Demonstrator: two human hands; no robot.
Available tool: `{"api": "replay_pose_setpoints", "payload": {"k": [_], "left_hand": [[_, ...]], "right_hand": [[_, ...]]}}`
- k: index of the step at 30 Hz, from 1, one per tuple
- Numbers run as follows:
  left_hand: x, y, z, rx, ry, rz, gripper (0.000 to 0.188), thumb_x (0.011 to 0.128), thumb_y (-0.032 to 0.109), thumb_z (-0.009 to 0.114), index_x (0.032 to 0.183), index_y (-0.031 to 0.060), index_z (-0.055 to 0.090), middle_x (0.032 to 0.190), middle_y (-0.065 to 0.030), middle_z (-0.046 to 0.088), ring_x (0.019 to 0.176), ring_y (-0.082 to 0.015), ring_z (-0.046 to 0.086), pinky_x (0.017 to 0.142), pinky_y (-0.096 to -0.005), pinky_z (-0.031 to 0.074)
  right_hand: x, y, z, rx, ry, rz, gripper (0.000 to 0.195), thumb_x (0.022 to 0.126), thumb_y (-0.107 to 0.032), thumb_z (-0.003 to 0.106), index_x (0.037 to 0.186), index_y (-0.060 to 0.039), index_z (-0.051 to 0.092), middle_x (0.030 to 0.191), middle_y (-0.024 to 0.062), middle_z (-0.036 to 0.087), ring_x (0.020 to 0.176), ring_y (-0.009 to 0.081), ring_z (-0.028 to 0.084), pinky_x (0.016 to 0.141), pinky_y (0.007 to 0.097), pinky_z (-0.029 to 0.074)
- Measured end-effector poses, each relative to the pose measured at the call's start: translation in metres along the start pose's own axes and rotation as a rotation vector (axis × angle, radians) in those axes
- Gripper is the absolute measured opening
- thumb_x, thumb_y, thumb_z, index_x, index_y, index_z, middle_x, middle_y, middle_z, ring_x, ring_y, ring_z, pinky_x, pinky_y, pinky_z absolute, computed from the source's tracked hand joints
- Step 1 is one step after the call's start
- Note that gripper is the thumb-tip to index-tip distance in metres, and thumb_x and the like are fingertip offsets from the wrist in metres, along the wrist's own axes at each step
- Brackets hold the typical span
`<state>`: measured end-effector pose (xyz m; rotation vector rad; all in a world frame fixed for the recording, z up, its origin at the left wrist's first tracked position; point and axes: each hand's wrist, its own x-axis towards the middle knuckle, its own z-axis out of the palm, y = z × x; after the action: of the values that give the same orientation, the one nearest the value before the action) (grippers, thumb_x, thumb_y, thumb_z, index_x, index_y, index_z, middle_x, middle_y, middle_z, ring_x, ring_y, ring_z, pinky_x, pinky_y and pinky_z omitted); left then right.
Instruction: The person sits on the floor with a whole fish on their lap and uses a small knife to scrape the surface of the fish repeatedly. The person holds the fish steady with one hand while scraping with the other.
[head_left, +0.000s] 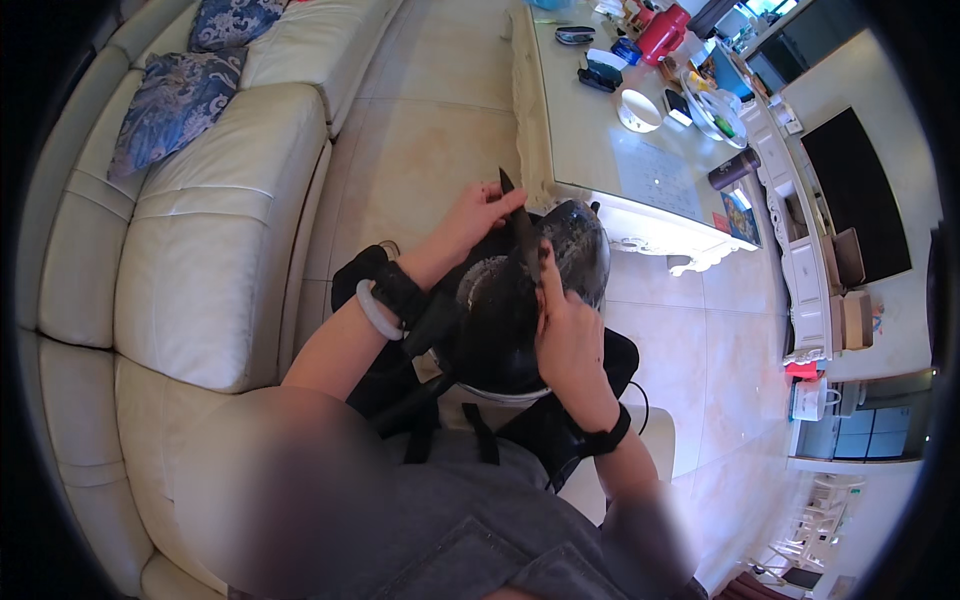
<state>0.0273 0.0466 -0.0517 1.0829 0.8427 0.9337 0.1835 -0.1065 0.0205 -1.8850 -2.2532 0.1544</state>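
Note:
A dark, pointed, knife-like blade (523, 225) points away from me above a black, soot-marked pan (487, 322). My left hand (480, 214), with a black strap and a pale bangle at its wrist, has thumb and fingers at the blade near its tip. My right hand (570, 330) grips the blade's near end, its index finger stretched along it. That finger bears dark smears. Any handle is hidden by the right hand. Beyond the pan lies a rounded, blackened surface (576, 240); whether it belongs to the same pan I cannot tell. A silvery rim shows beneath.
A cream leather sofa (195, 255) with patterned cushions (180, 101) runs along the left. Ahead to the right stands a carved white table (581, 161) bearing a white bowl (639, 111), a red thermos (663, 34) and a dark cylindrical flask (733, 169). A thin cable hangs beside my right knee.

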Motion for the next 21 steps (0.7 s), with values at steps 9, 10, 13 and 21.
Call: {"api": "replay_pose_setpoints", "payload": {"k": [9, 10, 13, 21], "left_hand": [[-0.023, 0.001, 0.009, -0.023, 0.01, 0.0, 0.026, 0.096, 0.035, 0.066, 0.094, 0.0094, 0.065, 0.089, 0.0047, 0.064, 0.083, -0.006, 0.057, 0.078, -0.0246, 0.045], [-0.018, 0.001, 0.007, -0.011, 0.019, 0.008, 0.027, 0.096, 0.035, 0.065, 0.094, 0.0088, 0.065, 0.089, 0.0045, 0.064, 0.083, -0.0062, 0.057, 0.078, -0.0243, 0.045], [-0.001, 0.004, 0.004, 0.007, 0.034, 0.016, 0.027, 0.096, 0.035, 0.065, 0.096, 0.0078, 0.066, 0.089, 0.004, 0.064, 0.083, -0.0066, 0.058, 0.077, -0.0238, 0.046], [-0.02, 0.0, 0.013, -0.03, 0.029, -0.024, 0.025, 0.096, 0.034, 0.065, 0.092, 0.0089, 0.065, 0.088, 0.0035, 0.063, 0.082, -0.0066, 0.058, 0.077, -0.0245, 0.046]], "right_hand": [[-0.009, -0.001, -0.004, 0.002, -0.037, -0.018, 0.087, 0.078, 0.0, 0.063, 0.156, -0.0113, 0.026, 0.08, 0.0242, 0.063, 0.066, 0.0416, 0.066, 0.063, 0.047, 0.054], [-0.003, 0.001, -0.005, -0.014, -0.03, -0.027, 0.087, 0.078, 0.0, 0.063, 0.156, -0.0112, 0.026, 0.079, 0.0241, 0.063, 0.066, 0.0414, 0.066, 0.063, 0.0467, 0.054], [0.009, 0.003, 0.004, -0.033, 0.095, -0.015, 0.068, 0.091, -0.009, 0.057, 0.154, -0.0166, 0.032, 0.071, 0.0218, 0.06, 0.061, 0.0411, 0.063, 0.058, 0.0483, 0.05], [-0.014, -0.001, -0.001, -0.005, -0.014, 0.003, 0.084, 0.081, -0.001, 0.061, 0.156, -0.0119, 0.027, 0.079, 0.0225, 0.063, 0.064, 0.0402, 0.066, 0.06, 0.047, 0.053]]}}
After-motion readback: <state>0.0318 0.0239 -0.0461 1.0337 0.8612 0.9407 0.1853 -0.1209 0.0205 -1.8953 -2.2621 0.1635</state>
